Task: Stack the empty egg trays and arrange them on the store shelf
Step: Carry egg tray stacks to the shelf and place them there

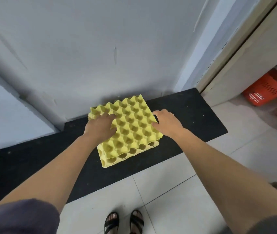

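A yellow egg tray [131,125] lies askew on top of a second yellow egg tray [115,159], whose front rim shows beneath it. Both sit on a black floor strip [185,119] against a grey wall. My left hand [101,126] rests on the top tray's left side, fingers spread over the cups. My right hand [165,121] is at the top tray's right edge, thumb on top and fingers down along its side. The cups in view are empty.
A grey wall [83,56] rises right behind the trays. A beige panel or door frame [235,53] stands at the right, with red shopping baskets [267,88] behind it. White floor tiles [168,191] and my sandalled feet [124,222] are in front.
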`<state>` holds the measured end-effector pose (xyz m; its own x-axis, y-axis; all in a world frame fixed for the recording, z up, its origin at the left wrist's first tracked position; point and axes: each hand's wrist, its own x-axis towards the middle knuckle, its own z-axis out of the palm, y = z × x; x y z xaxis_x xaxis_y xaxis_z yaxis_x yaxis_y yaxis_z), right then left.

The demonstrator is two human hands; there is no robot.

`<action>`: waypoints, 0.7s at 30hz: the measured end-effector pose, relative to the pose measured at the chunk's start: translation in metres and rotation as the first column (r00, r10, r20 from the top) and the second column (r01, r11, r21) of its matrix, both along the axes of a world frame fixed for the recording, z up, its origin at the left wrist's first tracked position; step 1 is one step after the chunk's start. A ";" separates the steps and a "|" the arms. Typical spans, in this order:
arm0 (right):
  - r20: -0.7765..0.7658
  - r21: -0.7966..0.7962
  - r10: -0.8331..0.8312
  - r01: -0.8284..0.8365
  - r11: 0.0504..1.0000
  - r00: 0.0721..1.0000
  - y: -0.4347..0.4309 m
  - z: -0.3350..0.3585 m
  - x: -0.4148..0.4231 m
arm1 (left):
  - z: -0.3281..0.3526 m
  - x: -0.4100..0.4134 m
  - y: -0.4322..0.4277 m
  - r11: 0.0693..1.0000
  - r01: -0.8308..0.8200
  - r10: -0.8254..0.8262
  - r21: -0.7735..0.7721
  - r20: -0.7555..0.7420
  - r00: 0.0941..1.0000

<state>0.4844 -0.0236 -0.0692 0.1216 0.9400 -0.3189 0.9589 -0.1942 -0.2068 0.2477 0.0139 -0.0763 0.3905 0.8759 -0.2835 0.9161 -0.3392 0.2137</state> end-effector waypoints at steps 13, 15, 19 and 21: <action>0.010 -0.073 -0.167 0.167 0.983 0.986 0.030 -0.141 0.009 | -0.145 0.005 0.010 0.934 -0.329 0.328 -0.137 -0.030 0.944; 0.001 -0.106 -0.207 0.206 0.973 0.978 0.032 -0.149 0.009 | -0.153 0.007 0.009 0.917 -0.355 0.357 -0.179 -0.026 0.934; -0.038 -0.165 -0.233 0.224 0.961 0.972 0.034 -0.160 0.014 | -0.160 0.010 0.005 0.892 -0.404 0.419 -0.204 0.040 0.907; -0.030 -0.168 -0.215 0.207 0.964 0.976 0.034 -0.164 0.017 | -0.163 0.009 0.002 0.871 -0.449 0.472 -0.200 0.084 0.878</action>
<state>0.5018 0.0105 -0.2330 0.2929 0.8293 -0.4758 0.8824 -0.4261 -0.1995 0.2572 0.0162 -0.2396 -0.0032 0.9079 -0.4193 0.9207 0.1662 0.3530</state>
